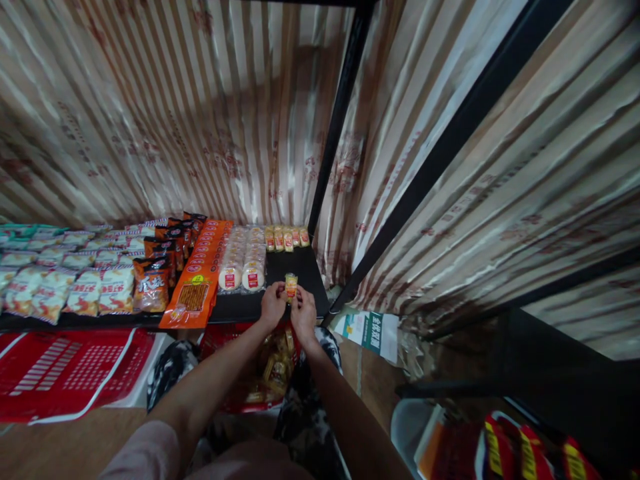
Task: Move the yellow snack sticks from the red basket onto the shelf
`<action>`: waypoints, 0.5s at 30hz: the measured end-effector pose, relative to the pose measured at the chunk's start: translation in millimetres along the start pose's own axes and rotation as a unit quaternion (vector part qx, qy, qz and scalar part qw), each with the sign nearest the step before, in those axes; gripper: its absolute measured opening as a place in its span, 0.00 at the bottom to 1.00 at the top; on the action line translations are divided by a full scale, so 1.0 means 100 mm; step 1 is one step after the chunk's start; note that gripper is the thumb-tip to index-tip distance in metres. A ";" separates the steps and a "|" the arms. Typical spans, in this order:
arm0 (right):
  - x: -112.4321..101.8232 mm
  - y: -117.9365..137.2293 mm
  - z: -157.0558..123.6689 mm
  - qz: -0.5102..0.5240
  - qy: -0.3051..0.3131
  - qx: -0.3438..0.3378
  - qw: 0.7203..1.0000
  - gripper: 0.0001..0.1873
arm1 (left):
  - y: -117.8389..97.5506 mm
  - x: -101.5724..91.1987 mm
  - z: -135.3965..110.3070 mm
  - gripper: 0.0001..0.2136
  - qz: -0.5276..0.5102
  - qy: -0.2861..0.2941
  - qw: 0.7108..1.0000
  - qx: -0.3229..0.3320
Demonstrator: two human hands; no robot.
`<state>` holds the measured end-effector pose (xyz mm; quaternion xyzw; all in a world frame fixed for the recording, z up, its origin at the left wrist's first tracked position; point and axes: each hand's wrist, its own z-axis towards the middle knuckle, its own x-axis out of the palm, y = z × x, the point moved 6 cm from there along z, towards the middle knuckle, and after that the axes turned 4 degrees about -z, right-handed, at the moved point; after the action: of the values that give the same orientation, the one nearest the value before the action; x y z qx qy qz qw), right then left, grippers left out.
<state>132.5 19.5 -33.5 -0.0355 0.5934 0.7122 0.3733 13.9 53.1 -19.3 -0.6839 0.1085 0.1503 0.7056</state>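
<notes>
Snack packet (291,285) at frame centre, over black shelf (311,277); left hand (273,305) & right hand (303,313) fingers clamped on its 2 lower corners. Looks light, crinkly, prob slippery, so grip by edges

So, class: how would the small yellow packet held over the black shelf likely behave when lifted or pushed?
Probably light: the left hand and right hand carry the small yellow packet by fingertips alone. Its wrapper seems glossy, so perhaps slippery. Narrow and upright, it may tip easily on the shelf.
</notes>
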 end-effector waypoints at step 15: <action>0.08 -0.09 0.20 0.020 -0.022 -0.005 1.000 0.23 | 0.03 0.19 0.18 0.21 -0.014 0.003 1.000 -0.013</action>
<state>139.7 41.1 -38.7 -0.0102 0.5818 0.7232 0.3719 29.7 72.1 -27.9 -0.6947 0.0987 0.1396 0.6987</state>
